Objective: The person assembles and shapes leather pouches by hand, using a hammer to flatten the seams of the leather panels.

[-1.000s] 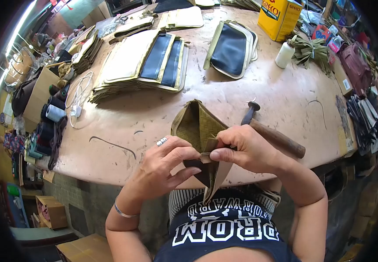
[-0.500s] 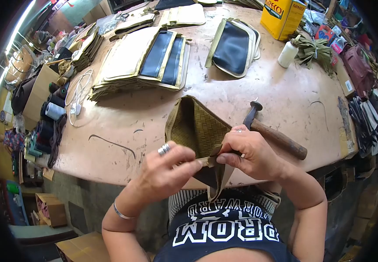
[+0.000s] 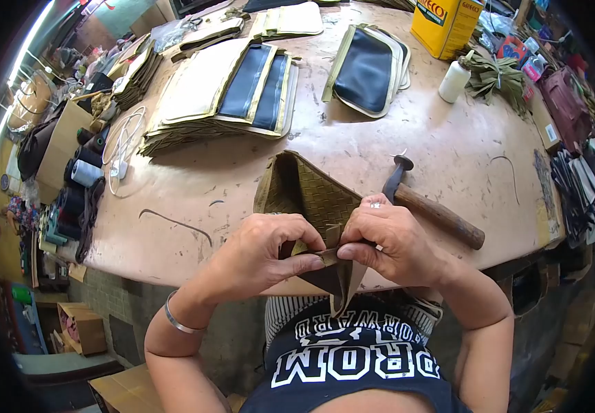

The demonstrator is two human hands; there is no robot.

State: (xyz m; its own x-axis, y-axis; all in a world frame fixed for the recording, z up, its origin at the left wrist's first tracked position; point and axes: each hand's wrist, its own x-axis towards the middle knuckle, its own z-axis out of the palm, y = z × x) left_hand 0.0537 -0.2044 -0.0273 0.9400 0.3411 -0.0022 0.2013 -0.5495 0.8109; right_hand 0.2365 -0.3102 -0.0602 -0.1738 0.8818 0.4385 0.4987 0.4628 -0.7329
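Note:
An olive-green woven pouch piece (image 3: 321,196) stands partly folded at the table's front edge, its basket-weave side showing. My left hand (image 3: 266,251) pinches the near edge of the piece between thumb and fingers. Close beside it, my right hand (image 3: 390,237) grips the same edge, thumb on top. A narrow strip of the edge runs between the two thumbs, and a loose flap hangs below it toward my lap. A hammer (image 3: 438,213) with a wooden handle and dark head lies just right of my right hand, touched by neither hand.
Stacked flat bag panels (image 3: 194,89) lie at the back left, and dark-faced panels (image 3: 365,72) at the back centre. A white squeeze bottle (image 3: 455,80) and a yellow can (image 3: 445,27) stand at the right. Thread spools (image 3: 85,173) and a white cable (image 3: 124,148) are on the left.
My left hand has turned and closed on the near edge of the pouch piece, its thumb now beside the right thumb. The right hand has hardly moved.

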